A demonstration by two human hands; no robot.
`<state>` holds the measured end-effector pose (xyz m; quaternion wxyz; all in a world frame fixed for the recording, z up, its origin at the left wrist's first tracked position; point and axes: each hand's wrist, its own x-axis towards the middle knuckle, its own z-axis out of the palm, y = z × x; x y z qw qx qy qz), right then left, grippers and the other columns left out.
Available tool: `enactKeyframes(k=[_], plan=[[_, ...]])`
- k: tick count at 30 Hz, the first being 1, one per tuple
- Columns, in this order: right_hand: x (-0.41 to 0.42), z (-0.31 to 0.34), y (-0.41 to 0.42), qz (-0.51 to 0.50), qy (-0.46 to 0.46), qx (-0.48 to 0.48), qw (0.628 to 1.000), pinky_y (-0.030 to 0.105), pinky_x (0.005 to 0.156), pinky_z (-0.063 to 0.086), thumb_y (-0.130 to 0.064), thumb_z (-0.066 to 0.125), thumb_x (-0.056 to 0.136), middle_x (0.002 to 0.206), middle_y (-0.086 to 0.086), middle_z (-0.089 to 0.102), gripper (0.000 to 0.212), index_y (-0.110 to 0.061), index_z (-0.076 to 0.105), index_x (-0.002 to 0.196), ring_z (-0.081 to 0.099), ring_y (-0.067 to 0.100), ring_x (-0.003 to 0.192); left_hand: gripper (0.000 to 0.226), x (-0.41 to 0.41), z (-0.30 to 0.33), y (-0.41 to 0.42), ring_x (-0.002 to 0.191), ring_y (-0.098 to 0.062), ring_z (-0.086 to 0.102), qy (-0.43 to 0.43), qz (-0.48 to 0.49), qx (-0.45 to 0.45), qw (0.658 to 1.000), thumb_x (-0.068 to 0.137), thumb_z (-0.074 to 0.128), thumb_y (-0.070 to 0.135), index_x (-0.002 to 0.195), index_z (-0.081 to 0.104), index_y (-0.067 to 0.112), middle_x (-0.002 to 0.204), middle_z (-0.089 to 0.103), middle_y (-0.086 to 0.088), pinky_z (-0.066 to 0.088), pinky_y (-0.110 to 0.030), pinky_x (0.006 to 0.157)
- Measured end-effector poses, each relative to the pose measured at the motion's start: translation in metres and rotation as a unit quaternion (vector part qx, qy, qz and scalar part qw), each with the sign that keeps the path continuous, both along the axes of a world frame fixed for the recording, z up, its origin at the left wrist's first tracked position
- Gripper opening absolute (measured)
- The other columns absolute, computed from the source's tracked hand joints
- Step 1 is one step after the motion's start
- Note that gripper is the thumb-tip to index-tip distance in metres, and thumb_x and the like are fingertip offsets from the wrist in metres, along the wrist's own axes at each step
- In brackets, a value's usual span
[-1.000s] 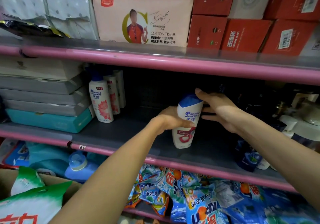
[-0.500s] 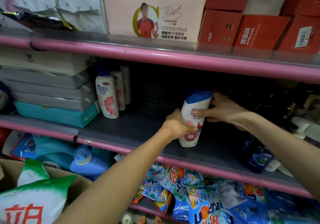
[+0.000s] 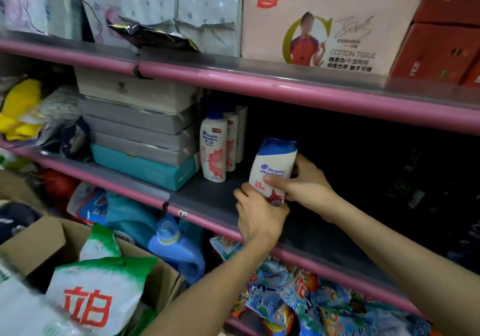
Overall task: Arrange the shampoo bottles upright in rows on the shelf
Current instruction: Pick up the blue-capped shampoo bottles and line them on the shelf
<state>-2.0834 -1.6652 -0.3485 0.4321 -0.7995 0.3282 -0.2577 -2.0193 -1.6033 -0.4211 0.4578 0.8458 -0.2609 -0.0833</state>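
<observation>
A white shampoo bottle (image 3: 274, 165) with a blue cap and a red flower print stands nearly upright, leaning a little right, on the dark middle shelf (image 3: 207, 200). My left hand (image 3: 257, 219) grips its lower part from the front. My right hand (image 3: 302, 182) holds its right side, thumb across the label. To the left, a row of three like bottles (image 3: 214, 148) stands upright, one behind the other, beside a stack of boxes.
Grey and teal boxes (image 3: 145, 138) are stacked at the shelf's left. Tissue packs and red cartons fill the upper shelf. Below lie a blue detergent bottle (image 3: 174, 247), detergent bags (image 3: 298, 307) and an open carton (image 3: 39, 242). Dark items sit at the shelf's far right.
Both hands have carried the bottle leftward along the shelf toward the standing row. My right hand has slid from the cap down to the bottle's side. The view has swung left.
</observation>
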Motion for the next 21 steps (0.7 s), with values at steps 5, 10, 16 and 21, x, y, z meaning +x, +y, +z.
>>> enactKeyframes(k=[5, 10, 16, 21], plan=[[0.067, 0.025, 0.011, 0.028, -0.007, -0.118, 0.993, 0.008, 0.069, 0.046, -0.032, 0.077, 0.076, 0.111, -0.010, 0.061, 0.060, -0.024, 0.049, 0.128, 0.059, 0.006, 0.097, 0.081, 0.077, 0.002, 0.023, 0.107, -0.034, 0.053, -0.010, 0.006, 0.027, 1.000, 0.060, 0.077, 0.043, 0.122, 0.036, 0.008, 0.114, 0.042, -0.009, 0.046, -0.039, 0.079], [0.115, 0.040, 0.018, 0.050, 0.005, -0.205, 0.977, 0.021, 0.088, 0.044, -0.026, 0.074, 0.078, 0.128, -0.003, 0.060, 0.054, -0.025, 0.053, 0.128, 0.060, 0.017, 0.107, 0.072, 0.120, -0.003, 0.030, 0.100, -0.035, 0.056, -0.029, 0.021, -0.003, 0.999, 0.061, 0.078, 0.039, 0.114, 0.041, 0.007, 0.107, 0.051, -0.012, 0.037, -0.033, 0.072], [0.145, 0.038, 0.018, 0.055, 0.010, -0.222, 0.973, 0.014, 0.080, 0.036, -0.025, 0.071, 0.082, 0.126, -0.003, 0.061, 0.050, -0.023, 0.052, 0.128, 0.059, 0.014, 0.102, 0.065, 0.143, -0.005, 0.034, 0.096, -0.038, 0.059, -0.009, 0.058, -0.030, 0.998, 0.064, 0.078, 0.035, 0.106, 0.039, 0.005, 0.104, 0.060, -0.017, 0.040, -0.033, 0.069], [0.156, 0.039, 0.011, 0.060, 0.030, -0.246, 0.967, 0.013, 0.078, 0.035, -0.026, 0.068, 0.084, 0.133, -0.004, 0.057, 0.052, -0.021, 0.049, 0.133, 0.059, 0.015, 0.106, 0.065, 0.154, -0.002, 0.033, 0.096, -0.036, 0.060, -0.006, 0.039, -0.029, 0.999, 0.066, 0.079, 0.036, 0.109, 0.040, 0.005, 0.105, 0.061, -0.014, 0.050, -0.037, 0.073]])
